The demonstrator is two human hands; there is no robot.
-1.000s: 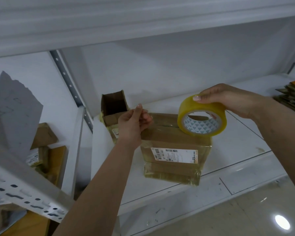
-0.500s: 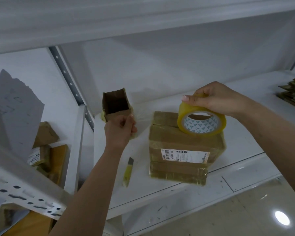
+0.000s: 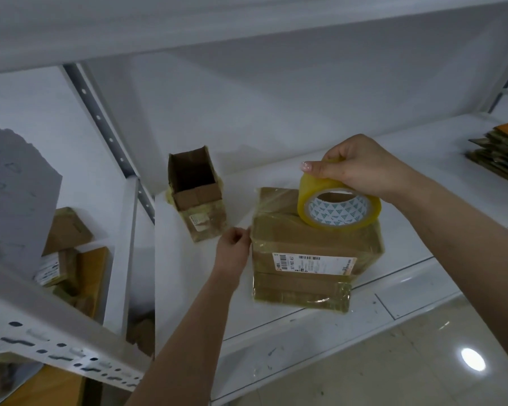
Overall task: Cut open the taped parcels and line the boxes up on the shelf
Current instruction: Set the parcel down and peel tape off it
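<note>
A taped brown parcel (image 3: 314,244) with a white shipping label lies on the white shelf (image 3: 188,276). On top of it stands a yellowish tape roll (image 3: 339,210), which my right hand (image 3: 361,168) grips from above. A clear strip of tape runs from the roll over the parcel's top left corner. My left hand (image 3: 233,247) pinches the strip's end against the parcel's left edge. Behind and to the left stands an open brown box (image 3: 197,194), upright, with its flaps up.
A stack of flattened cartons (image 3: 502,153) lies at the shelf's far right. Several small parcels (image 3: 62,253) sit on a lower shelf at the left, behind a perforated white rail (image 3: 56,347). A grey upright post (image 3: 109,133) stands behind the open box. Glossy floor lies below.
My left hand drew the tape end off the parcel's top, out to the left, then down to the parcel's left edge. A yellow knife seen beside my left arm is now out of sight.
</note>
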